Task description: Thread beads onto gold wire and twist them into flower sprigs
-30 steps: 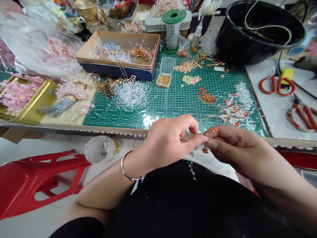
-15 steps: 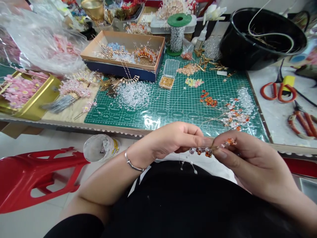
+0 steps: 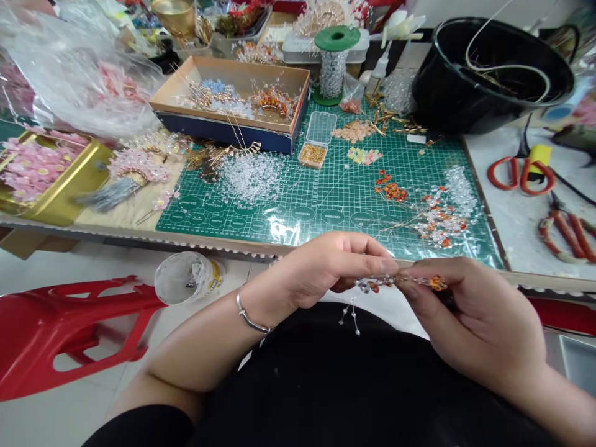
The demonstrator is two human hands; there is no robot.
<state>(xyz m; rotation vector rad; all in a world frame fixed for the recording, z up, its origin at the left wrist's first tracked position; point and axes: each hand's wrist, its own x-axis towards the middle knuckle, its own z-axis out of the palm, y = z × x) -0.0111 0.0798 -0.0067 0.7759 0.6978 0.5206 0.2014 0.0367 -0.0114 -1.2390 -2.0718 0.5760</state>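
My left hand (image 3: 326, 267) and my right hand (image 3: 470, 316) meet in front of my lap, just below the table edge. Both pinch a thin wire sprig of orange and clear beads (image 3: 400, 283), held roughly level between the fingertips. A short strand of small clear beads (image 3: 351, 315) dangles from it over my black clothing. A silver bangle (image 3: 249, 316) circles my left wrist. On the green cutting mat (image 3: 326, 198) just beyond lie more beaded sprigs (image 3: 437, 217) and loose orange beads (image 3: 391, 186).
A cardboard box of beaded hairpieces (image 3: 233, 99), a pile of clear beads (image 3: 249, 174) and a small bead case (image 3: 316, 139) lie on the mat. Black bucket (image 3: 493, 68) back right; scissors (image 3: 521, 171) and pliers (image 3: 565, 226) right. Red stool (image 3: 60, 329) and a plastic tub (image 3: 189, 276) lower left.
The beaded sprig has turned from bunched under my fingertips to lying level between both hands. My right hand has shifted slightly right and down. The view has tilted a little.
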